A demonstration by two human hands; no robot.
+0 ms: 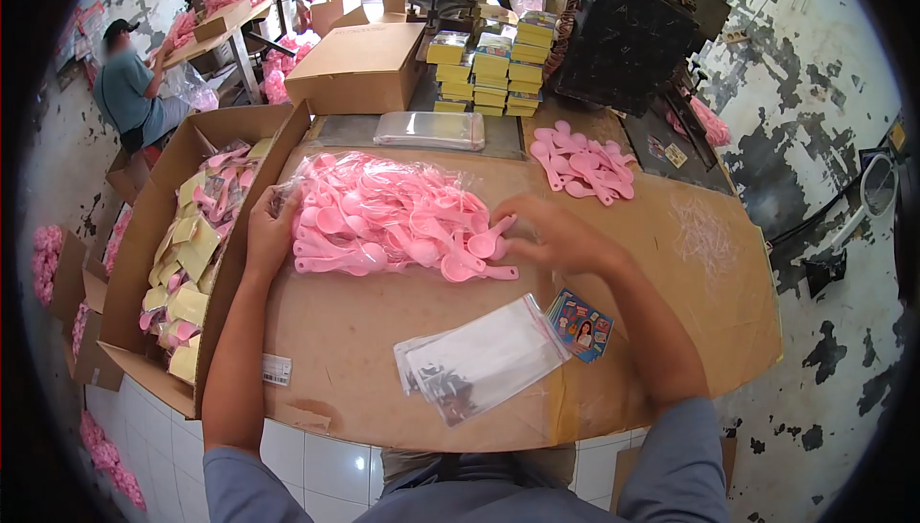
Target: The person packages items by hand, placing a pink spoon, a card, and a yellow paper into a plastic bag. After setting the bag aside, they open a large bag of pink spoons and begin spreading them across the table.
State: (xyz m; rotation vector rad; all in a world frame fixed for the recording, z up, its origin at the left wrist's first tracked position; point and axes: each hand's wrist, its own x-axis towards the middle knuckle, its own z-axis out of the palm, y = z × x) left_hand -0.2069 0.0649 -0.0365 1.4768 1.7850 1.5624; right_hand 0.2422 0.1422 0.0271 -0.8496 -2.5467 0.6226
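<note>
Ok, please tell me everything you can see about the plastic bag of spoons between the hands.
The plastic bag is clear, glossy and crinkled, like thin film, and packed full of pink spoons with rounded bowls and slim handles. It lies on the tan tabletop, right of the open carton. The left hand is against its left end; the right hand is at its right end, where uncovered-looking spoons suggest an opening. Contact there is unclear.

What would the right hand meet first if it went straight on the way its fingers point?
Probably the right end of the large pile of pink spoons; the right hand looks right beside it, though contact is hard to judge.
</note>
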